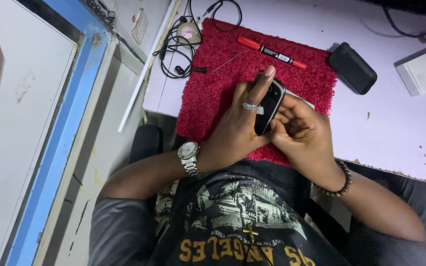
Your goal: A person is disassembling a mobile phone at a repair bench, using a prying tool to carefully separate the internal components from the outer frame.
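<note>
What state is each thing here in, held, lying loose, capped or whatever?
Black phone: held on edge above the red mat, in both hands.
Left hand: gripping the phone.
Right hand: fingers curled against the phone.
Red marker: capped, lying on the red mat.
Black case: lying flat on the desk.
Earphone cable: tangled, loose.

Both forearms come in from the near side and meet in the middle. The left hand lies palm down, fingers stretched forward and together. The right hand curls beside it, fingers bent inward, touching the left.
</note>
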